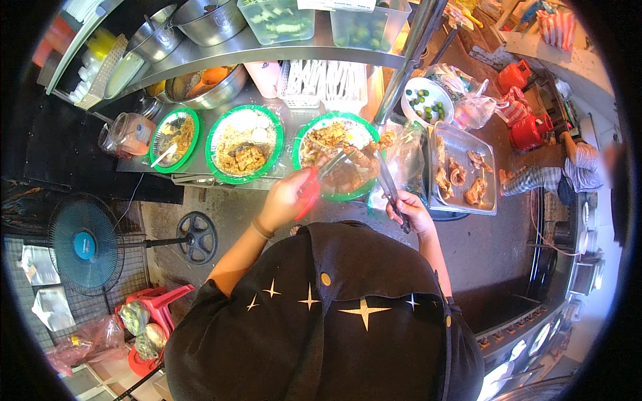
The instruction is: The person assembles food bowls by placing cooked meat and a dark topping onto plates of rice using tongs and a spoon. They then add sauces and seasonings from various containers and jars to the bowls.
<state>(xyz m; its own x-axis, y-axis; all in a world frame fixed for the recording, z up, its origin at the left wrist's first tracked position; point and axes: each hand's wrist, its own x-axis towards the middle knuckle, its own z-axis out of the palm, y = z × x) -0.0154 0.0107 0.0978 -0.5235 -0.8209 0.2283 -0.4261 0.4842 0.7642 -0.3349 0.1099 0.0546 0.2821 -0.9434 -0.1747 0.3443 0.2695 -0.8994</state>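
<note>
My left hand (284, 200) grips red-handled scissors (319, 182) whose blades reach over a green-rimmed plate (299, 144) of rice and fried meat. My right hand (409, 212) holds metal tongs (388, 184) that pinch a piece of meat (364, 160) above the same plate. Both hands work close together at the counter's front edge, over my black star-printed shirt (334, 307).
Two more green-rimmed plates of food (244, 144) (175, 137) sit to the left. A metal tray of fried meat (463, 170) lies to the right, a bowl of limes (426, 99) behind it. Shelf with bowls and tubs (267, 47) above; a blue fan (85, 244) stands lower left. Another person (568, 174) at far right.
</note>
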